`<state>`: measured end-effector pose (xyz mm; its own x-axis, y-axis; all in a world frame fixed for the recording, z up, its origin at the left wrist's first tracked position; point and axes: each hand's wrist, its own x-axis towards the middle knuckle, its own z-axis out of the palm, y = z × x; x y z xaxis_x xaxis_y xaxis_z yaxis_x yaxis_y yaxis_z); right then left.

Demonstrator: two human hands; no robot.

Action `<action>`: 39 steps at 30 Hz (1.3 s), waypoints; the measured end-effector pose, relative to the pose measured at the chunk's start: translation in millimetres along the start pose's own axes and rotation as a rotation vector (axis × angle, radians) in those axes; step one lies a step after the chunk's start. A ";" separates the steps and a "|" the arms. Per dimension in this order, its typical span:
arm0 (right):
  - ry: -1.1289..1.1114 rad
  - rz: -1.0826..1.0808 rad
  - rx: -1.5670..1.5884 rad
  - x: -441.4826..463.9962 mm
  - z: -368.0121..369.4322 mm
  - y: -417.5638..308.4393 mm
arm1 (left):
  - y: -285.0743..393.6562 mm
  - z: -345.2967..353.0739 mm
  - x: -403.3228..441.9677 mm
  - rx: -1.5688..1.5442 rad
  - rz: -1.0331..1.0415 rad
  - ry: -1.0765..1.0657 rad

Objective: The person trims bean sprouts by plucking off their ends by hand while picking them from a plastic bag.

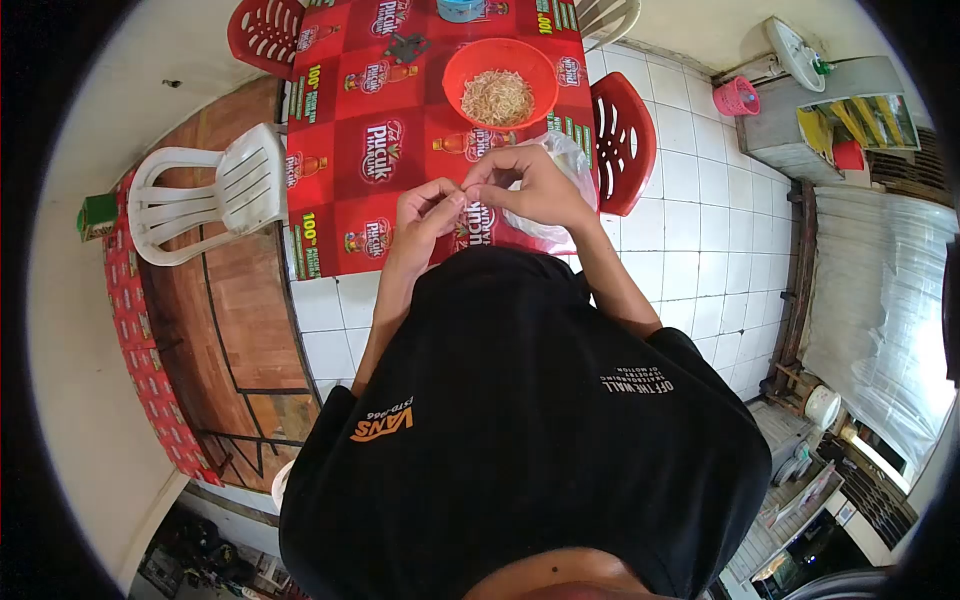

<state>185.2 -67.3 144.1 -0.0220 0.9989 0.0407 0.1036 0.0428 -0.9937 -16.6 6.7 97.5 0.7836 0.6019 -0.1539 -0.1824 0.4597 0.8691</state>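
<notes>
My left hand (430, 213) and my right hand (530, 187) meet above the near edge of the red patterned tablecloth (345, 200). The fingertips of both are pinched close together, and what lies between them is too small to make out. A clear plastic bag (566, 165) lies beside and partly behind my right hand; its contents are hard to tell. Beyond the hands stands a red basin (456, 82) holding a heap of pale, thin bean sprouts (497, 97).
A blue container (461, 10) and a dark green object (407, 46) are at the table's far end. Red chairs (622, 145) flank the table, with a white chair (250, 180) at the left. A pink basket (736, 97) stands on the tiled floor.
</notes>
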 end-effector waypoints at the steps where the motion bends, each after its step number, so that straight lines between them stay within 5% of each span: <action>1: 0.007 0.003 -0.009 -0.9 0.6 -0.9 | -0.2 0.2 0.3 -0.005 0.003 -0.009; 13: 0.061 0.178 0.202 -13.6 19.6 0.2 | -1.7 12.7 -0.6 0.062 0.215 0.205; 22: 0.144 0.046 0.026 -11.8 18.6 -1.9 | 6.2 17.5 1.6 0.329 0.377 0.193; 25: 0.115 -0.011 0.186 -9.7 19.2 13.1 | 6.6 17.3 -1.0 0.118 0.162 0.191; 31: 0.073 0.108 0.421 -8.8 15.5 26.2 | -1.1 9.2 -1.3 -0.102 0.059 0.153; 39: 0.034 0.161 -0.655 11.5 19.0 95.3 | -9.4 -38.2 -7.9 0.124 -0.074 0.425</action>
<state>175.9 -52.0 47.9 0.0741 0.9933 -0.0886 0.6844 -0.1153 -0.7199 -43.8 22.6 72.6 0.4733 0.7973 -0.3747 -0.0425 0.4455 0.8943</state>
